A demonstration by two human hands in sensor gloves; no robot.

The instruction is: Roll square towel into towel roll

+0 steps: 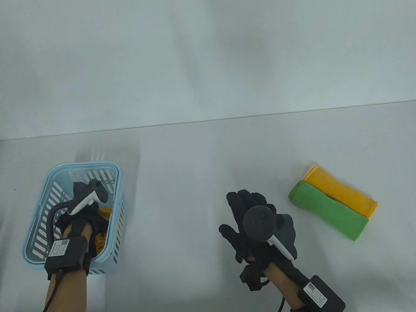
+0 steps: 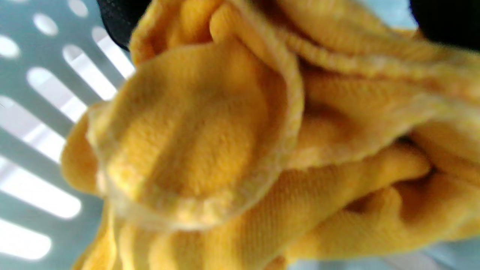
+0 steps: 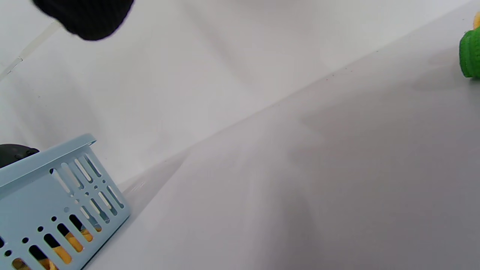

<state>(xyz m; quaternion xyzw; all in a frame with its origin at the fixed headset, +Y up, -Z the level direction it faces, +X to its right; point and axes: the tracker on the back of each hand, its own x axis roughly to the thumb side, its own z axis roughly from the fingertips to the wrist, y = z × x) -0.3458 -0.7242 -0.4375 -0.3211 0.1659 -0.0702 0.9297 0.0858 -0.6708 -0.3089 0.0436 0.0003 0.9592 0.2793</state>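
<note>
A crumpled yellow towel (image 1: 104, 211) lies in the light blue basket (image 1: 83, 167) at the left. My left hand (image 1: 77, 218) reaches down into the basket and grips the bunched towel (image 2: 232, 142), which fills the left wrist view. Black glove shows at the top corners there; the fingers are mostly hidden. My right hand (image 1: 246, 208) hovers over the middle of the table, fingers spread and straight, holding nothing. One black fingertip (image 3: 86, 15) shows in the right wrist view.
Two finished rolls lie side by side at the right: a green roll (image 1: 327, 211) and a yellow roll (image 1: 340, 190) behind it. The green roll's end (image 3: 470, 52) and the basket (image 3: 41, 180) appear in the right wrist view. A white wall rises behind the table.
</note>
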